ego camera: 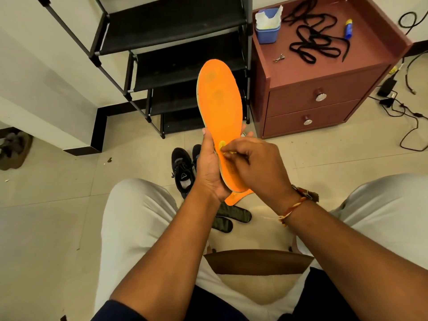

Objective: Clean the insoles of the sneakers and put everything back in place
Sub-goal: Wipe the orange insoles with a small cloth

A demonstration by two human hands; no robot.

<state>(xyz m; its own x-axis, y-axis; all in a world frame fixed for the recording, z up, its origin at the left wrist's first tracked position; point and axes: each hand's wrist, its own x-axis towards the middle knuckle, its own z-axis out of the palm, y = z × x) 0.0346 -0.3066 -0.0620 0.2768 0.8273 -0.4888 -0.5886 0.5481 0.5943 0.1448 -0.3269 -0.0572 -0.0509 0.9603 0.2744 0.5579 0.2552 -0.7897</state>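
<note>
I hold an orange insole [220, 100] upright in front of me. My left hand [209, 167] grips its heel end from the left. My right hand [252, 163] pinches a small yellow item [222, 145], mostly hidden by my fingers, against the insole's surface. A second orange insole [236, 198] lies on the floor below my hands, beside two dark insoles [231, 216]. A black sneaker [183, 170] stands on the floor, with part of another black sneaker [196, 152] behind my left hand.
A black shoe rack [171, 54] stands ahead. To its right a maroon bedside cabinet [324, 89] carries black laces [312, 40], a blue tub with tissue [268, 26], a small blue-yellow tube [348, 28] and a metal clip [279, 57]. Cables [403, 105] trail at right.
</note>
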